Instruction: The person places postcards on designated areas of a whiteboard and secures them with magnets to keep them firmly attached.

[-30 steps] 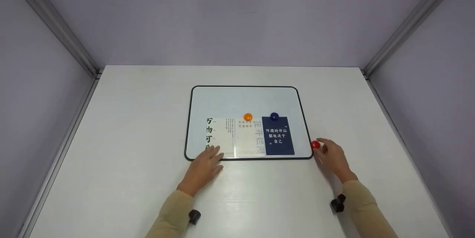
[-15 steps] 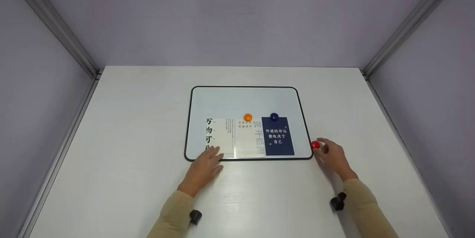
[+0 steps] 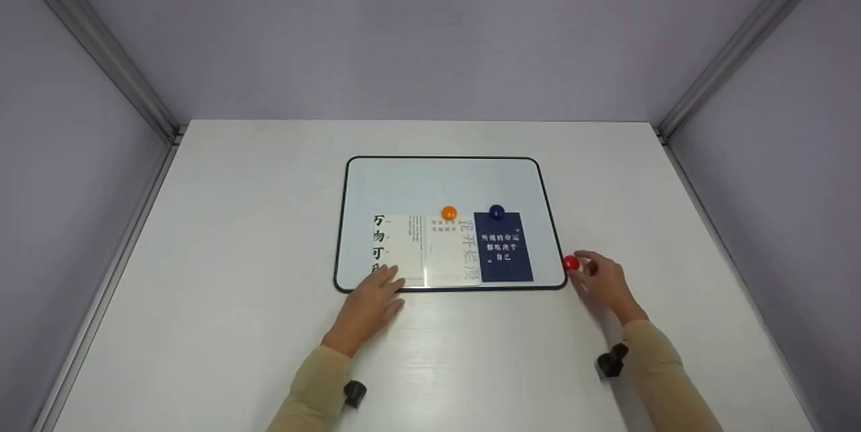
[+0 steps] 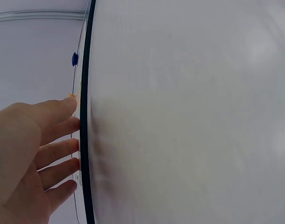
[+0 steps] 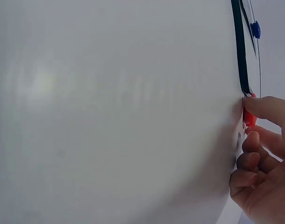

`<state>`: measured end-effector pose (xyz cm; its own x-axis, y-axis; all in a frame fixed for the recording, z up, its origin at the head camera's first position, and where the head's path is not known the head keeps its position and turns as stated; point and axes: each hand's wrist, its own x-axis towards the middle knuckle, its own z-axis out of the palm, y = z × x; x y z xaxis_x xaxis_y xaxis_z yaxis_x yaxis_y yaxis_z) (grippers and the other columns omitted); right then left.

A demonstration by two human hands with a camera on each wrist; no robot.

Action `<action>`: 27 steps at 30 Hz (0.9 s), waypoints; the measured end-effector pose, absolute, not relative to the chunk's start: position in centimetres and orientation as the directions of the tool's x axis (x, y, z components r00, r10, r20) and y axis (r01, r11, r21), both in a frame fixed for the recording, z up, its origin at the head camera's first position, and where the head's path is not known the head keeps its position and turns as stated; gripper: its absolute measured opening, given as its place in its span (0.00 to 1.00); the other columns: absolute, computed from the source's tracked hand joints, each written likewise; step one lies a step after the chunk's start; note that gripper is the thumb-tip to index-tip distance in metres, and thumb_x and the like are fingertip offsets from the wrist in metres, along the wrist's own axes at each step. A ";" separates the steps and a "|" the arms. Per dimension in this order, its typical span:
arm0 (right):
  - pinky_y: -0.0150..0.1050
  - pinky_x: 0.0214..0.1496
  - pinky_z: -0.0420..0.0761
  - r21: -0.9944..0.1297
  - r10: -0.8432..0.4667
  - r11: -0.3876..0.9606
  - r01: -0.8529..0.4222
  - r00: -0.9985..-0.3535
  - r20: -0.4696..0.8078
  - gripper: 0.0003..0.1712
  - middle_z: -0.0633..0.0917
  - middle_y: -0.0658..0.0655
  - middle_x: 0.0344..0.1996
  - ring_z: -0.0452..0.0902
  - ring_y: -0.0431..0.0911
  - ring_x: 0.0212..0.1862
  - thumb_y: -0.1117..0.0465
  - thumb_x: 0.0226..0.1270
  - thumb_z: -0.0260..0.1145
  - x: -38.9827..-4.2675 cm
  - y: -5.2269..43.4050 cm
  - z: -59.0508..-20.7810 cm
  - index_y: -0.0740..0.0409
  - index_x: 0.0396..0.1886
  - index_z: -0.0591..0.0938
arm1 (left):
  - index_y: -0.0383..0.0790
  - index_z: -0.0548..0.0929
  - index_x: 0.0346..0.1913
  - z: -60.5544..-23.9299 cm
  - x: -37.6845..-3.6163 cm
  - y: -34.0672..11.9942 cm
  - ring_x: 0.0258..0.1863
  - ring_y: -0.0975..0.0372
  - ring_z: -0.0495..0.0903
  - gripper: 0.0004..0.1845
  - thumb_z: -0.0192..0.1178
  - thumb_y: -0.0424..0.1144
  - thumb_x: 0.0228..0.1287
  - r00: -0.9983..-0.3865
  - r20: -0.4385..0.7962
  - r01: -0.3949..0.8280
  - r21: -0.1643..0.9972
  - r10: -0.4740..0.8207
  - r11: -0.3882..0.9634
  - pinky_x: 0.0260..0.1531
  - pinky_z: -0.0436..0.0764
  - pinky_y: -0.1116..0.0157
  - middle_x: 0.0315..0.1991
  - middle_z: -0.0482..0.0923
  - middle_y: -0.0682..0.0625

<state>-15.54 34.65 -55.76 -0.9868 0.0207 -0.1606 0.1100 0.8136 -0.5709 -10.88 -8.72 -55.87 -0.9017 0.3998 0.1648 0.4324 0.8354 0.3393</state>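
Observation:
A black-edged whiteboard (image 3: pixel 417 183) lies on the table. Along its lower half are a cream card with black characters (image 3: pixel 405 247), another cream card (image 3: pixel 447 257) and a navy card (image 3: pixel 504 267). My left hand (image 3: pixel 363 311) rests with spread, nearly straight fingers on the lower part of the leftmost card, covering its corner. At the board's lower right corner, my right hand (image 3: pixel 607 285) pinches a round red magnet (image 3: pixel 571 262) between thumb and forefinger. The right wrist view shows this red magnet (image 5: pixel 250 112) close to the board's edge, the other fingers curled below.
An orange magnet (image 3: pixel 449 212) sits at the top of the middle card, and a dark blue magnet (image 3: pixel 496 212) at the top of the navy card. The white table (image 3: pixel 255 230) extends around the board. Grey walls (image 3: pixel 430 35) enclose its back and sides.

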 end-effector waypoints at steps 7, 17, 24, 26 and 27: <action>0.30 0.30 0.67 -0.595 0.057 0.787 0.163 -0.979 -0.194 0.25 0.76 0.56 0.28 0.67 0.44 0.33 0.64 0.64 0.65 -15.6 34.6 -55.9 0.66 0.61 0.75 | 0.36 0.82 0.54 -55.9 -10.9 -8.8 0.65 0.49 0.73 0.18 0.63 0.41 0.63 -0.903 0.158 0.429 0.346 0.399 0.834 0.67 0.73 0.56 0.62 0.77 0.41; 0.29 0.30 0.65 -0.612 0.065 0.777 0.144 -0.987 -0.148 0.22 0.76 0.55 0.25 0.66 0.42 0.30 0.66 0.62 0.66 -15.7 34.6 -56.0 0.67 0.56 0.78 | 0.37 0.82 0.53 -55.9 -10.8 -8.7 0.65 0.50 0.73 0.17 0.62 0.40 0.63 -0.902 0.161 0.431 0.324 0.400 0.842 0.66 0.74 0.56 0.62 0.77 0.42; 0.31 0.31 0.66 -0.603 0.069 0.782 0.157 -0.984 -0.166 0.22 0.76 0.55 0.27 0.66 0.43 0.32 0.65 0.63 0.66 -15.6 34.5 -55.8 0.66 0.56 0.77 | 0.38 0.81 0.55 -56.0 -10.9 -8.9 0.66 0.50 0.72 0.18 0.61 0.41 0.64 -0.902 0.144 0.431 0.328 0.407 0.840 0.68 0.72 0.56 0.63 0.76 0.42; 0.31 0.32 0.66 -0.602 0.070 0.783 0.157 -0.984 -0.165 0.22 0.76 0.55 0.27 0.66 0.43 0.32 0.64 0.63 0.66 -15.6 34.4 -55.7 0.66 0.56 0.77 | 0.38 0.80 0.56 -56.0 -10.9 -9.0 0.67 0.50 0.72 0.19 0.61 0.42 0.65 -0.901 0.130 0.434 0.323 0.415 0.841 0.68 0.72 0.56 0.64 0.75 0.42; 0.31 0.32 0.66 -0.602 0.069 0.784 0.154 -0.984 -0.163 0.22 0.76 0.55 0.27 0.66 0.44 0.32 0.64 0.63 0.66 -15.7 34.4 -55.6 0.66 0.56 0.77 | 0.38 0.80 0.57 -56.0 -10.9 -9.0 0.67 0.50 0.72 0.19 0.60 0.42 0.65 -0.900 0.122 0.435 0.318 0.419 0.842 0.68 0.72 0.56 0.64 0.75 0.42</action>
